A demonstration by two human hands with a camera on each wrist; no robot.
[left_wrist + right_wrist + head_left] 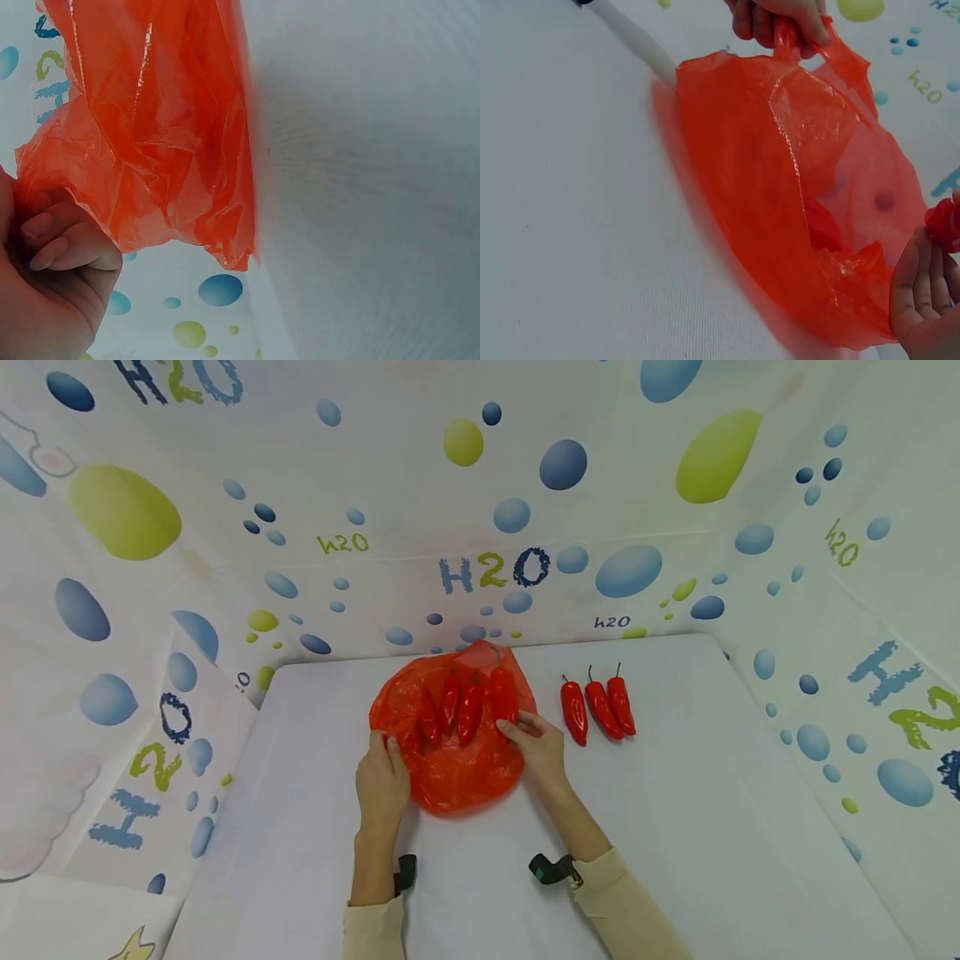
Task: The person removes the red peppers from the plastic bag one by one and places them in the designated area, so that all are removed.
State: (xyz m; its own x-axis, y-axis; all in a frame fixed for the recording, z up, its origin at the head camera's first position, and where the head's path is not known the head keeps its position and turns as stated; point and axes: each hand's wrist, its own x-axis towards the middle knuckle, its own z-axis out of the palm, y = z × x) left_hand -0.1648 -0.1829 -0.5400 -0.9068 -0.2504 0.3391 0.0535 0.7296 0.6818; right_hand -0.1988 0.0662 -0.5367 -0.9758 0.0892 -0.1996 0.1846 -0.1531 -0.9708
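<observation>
An orange-red plastic bag lies on the white table, its mouth spread open. My left hand grips the bag's left edge; in the left wrist view its fingers curl into the film. At the bag's right side, my right hand pinches the lower end of a red chili pepper, stem pointing away. That pepper is partly cut off by the frame in the right wrist view. Three other red peppers show within the bag's mouth, side by side.
Right of the bag, three red peppers lie in a row on the white tabletop. Patterned sheets with blue and green drops rise behind and beside the table. Each wrist wears a small dark camera.
</observation>
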